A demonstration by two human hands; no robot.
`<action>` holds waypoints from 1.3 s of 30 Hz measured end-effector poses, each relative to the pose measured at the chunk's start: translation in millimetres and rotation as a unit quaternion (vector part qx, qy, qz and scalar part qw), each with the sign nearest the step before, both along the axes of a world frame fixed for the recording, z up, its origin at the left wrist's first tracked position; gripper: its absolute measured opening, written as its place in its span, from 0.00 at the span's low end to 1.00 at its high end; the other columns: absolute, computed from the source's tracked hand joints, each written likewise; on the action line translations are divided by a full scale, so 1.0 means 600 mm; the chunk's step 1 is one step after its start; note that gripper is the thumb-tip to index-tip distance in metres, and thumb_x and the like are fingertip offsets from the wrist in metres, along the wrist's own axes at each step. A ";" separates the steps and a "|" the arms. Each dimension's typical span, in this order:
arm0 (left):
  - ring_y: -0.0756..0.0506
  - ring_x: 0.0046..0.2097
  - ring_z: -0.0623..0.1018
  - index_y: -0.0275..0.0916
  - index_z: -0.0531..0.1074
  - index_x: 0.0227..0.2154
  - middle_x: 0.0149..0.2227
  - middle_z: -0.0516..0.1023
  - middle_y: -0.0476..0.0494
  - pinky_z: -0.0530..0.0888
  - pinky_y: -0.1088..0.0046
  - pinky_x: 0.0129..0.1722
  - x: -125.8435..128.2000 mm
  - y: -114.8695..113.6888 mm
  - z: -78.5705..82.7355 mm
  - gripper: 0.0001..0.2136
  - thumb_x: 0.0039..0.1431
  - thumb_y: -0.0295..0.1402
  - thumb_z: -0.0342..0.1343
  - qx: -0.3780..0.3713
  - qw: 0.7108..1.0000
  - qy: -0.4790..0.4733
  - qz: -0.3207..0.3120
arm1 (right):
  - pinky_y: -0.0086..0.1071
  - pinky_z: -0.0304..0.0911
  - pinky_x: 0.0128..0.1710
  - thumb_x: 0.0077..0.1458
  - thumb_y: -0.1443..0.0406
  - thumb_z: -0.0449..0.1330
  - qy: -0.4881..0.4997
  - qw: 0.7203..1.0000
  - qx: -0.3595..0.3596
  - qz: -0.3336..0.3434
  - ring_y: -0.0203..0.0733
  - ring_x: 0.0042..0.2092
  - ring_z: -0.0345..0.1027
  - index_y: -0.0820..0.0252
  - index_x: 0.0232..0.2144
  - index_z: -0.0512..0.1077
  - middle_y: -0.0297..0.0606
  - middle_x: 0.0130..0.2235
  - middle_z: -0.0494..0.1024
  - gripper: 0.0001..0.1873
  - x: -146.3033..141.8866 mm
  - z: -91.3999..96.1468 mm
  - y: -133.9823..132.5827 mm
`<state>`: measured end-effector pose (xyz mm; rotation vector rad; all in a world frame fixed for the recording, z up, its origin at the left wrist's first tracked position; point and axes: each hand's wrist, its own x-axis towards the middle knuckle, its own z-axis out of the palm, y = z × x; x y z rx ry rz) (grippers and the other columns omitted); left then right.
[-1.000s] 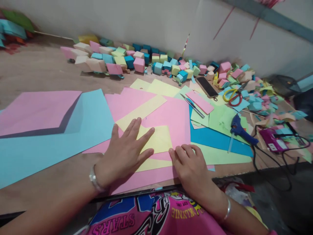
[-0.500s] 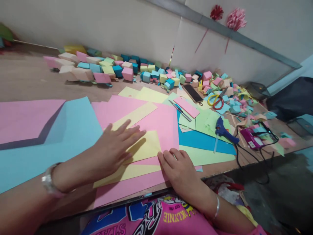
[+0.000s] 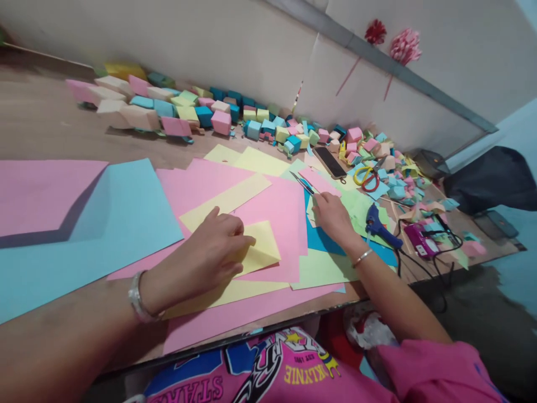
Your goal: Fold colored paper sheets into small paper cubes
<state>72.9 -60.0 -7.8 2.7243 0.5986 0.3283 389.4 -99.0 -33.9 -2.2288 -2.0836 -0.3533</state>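
My left hand [image 3: 220, 243] rests palm down on a folded piece of yellow paper [image 3: 262, 249]. Its index finger stretches across the paper, the other fingers are bent, and nothing is in its grip. To the right, my right hand [image 3: 332, 217] has its fingers closed on the near end of a slim pointed tool [image 3: 302, 183], which looks like a craft knife. The fingers hide the tool's handle. Under the folded piece lie large pink sheets [image 3: 281, 210]. A yellow strip [image 3: 229, 198] lies just beyond my left hand.
A blue glue gun [image 3: 381, 226] with its cord lies right of my right arm, near a purple power strip [image 3: 422, 240]. Scissors [image 3: 369, 178] and a phone [image 3: 330, 162] lie farther back. Several small paper boxes [image 3: 221, 122] line the wall. Blue paper [image 3: 126, 218] covers the left.
My right hand has left the folded yellow paper's corner, moved right and away, and closed on the pointed tool. My left hand has shifted right, its fingers more bent over the yellow paper.
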 end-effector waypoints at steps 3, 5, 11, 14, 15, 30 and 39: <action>0.42 0.44 0.71 0.42 0.73 0.35 0.37 0.74 0.45 0.55 0.47 0.57 -0.005 -0.008 -0.005 0.05 0.57 0.30 0.54 0.004 0.999 -0.031 -0.011 | 0.37 0.58 0.41 0.58 0.75 0.49 -0.029 0.999 -0.026 -0.023 0.48 0.42 0.64 0.69 0.47 0.72 0.51 0.39 0.74 0.18 0.004 0.003 0.018; 0.41 0.46 0.72 0.42 0.73 0.37 0.37 0.75 0.45 0.51 0.44 0.59 -0.007 -0.015 -0.005 0.07 0.58 0.29 0.51 0.005 0.999 -0.039 -0.011 | 0.37 0.58 0.39 0.57 0.77 0.48 -0.026 0.999 -0.017 -0.028 0.48 0.40 0.64 0.68 0.48 0.72 0.50 0.38 0.74 0.20 0.001 0.011 0.006; 0.39 0.49 0.72 0.44 0.72 0.43 0.37 0.75 0.44 0.46 0.38 0.61 -0.005 -0.023 -0.011 0.12 0.60 0.26 0.48 0.021 0.999 -0.028 -0.006 | 0.37 0.65 0.39 0.60 0.72 0.50 0.117 0.988 0.060 0.087 0.45 0.42 0.68 0.58 0.55 0.70 0.44 0.40 0.75 0.23 -0.021 0.047 -0.120; 0.38 0.52 0.71 0.45 0.71 0.47 0.38 0.75 0.43 0.45 0.38 0.62 -0.004 -0.022 -0.017 0.16 0.58 0.25 0.49 0.023 0.999 -0.027 -0.007 | 0.34 0.67 0.37 0.60 0.72 0.49 0.189 0.972 0.023 0.135 0.42 0.41 0.70 0.52 0.54 0.71 0.41 0.40 0.74 0.23 -0.037 0.051 -0.178; 0.37 0.53 0.71 0.45 0.71 0.48 0.40 0.76 0.42 0.45 0.37 0.62 -0.004 -0.022 -0.019 0.17 0.57 0.24 0.50 0.025 0.999 -0.026 -0.006 | 0.34 0.68 0.36 0.60 0.73 0.49 0.202 0.969 0.016 0.141 0.41 0.41 0.70 0.52 0.54 0.71 0.41 0.40 0.74 0.24 -0.042 0.050 -0.190; 0.33 0.59 0.65 0.53 0.69 0.53 0.47 0.73 0.41 0.48 0.33 0.59 0.002 -0.018 -0.017 0.23 0.57 0.24 0.49 0.031 0.999 0.002 -0.041 | 0.36 0.63 0.39 0.61 0.75 0.50 0.132 0.974 -0.029 0.182 0.40 0.40 0.65 0.54 0.52 0.72 0.41 0.37 0.74 0.22 -0.043 0.035 -0.209; 0.37 0.66 0.58 0.49 0.70 0.54 0.59 0.69 0.44 0.59 0.48 0.63 0.002 -0.017 -0.041 0.20 0.63 0.23 0.47 -0.010 0.994 -0.033 -0.107 | 0.38 0.62 0.43 0.63 0.73 0.52 0.138 0.968 -0.020 0.207 0.43 0.46 0.65 0.58 0.54 0.69 0.45 0.47 0.74 0.18 -0.074 0.021 -0.192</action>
